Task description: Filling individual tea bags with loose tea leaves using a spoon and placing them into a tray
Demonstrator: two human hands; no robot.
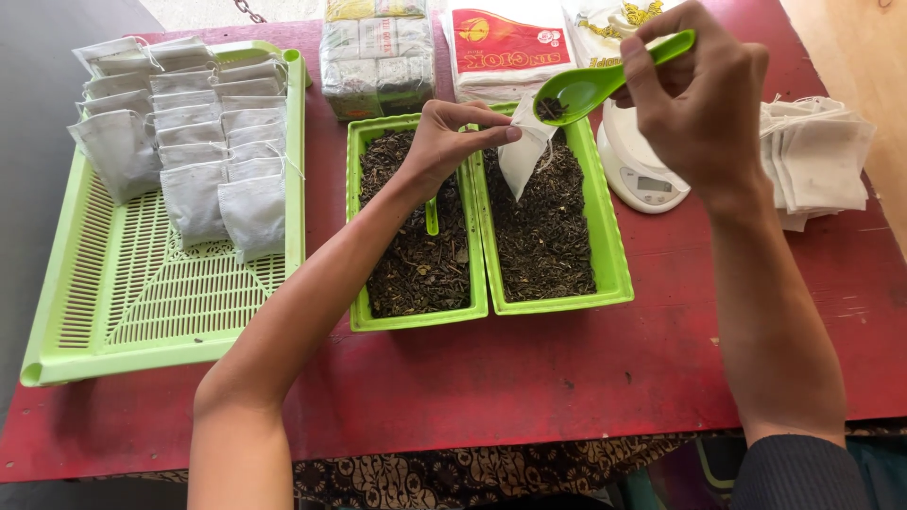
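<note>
My left hand (pixel 442 142) pinches a small white tea bag (pixel 524 151) by its top edge and holds it over the right green tub (pixel 609 255) of loose dark tea. My right hand (pixel 699 94) grips a green plastic spoon (pixel 590 85) with a little tea in its bowl, tilted at the bag's mouth. A second green tub (pixel 359 283) of tea stands just left, with another green spoon handle (pixel 432 217) stuck in the leaves.
A slatted green tray (pixel 132 302) at the left carries several filled white bags (pixel 189 123). A white kitchen scale (pixel 642 175) and a stack of empty bags (pixel 817 161) lie at the right. Tea packages (pixel 378 57) stand at the back of the red table (pixel 529 378).
</note>
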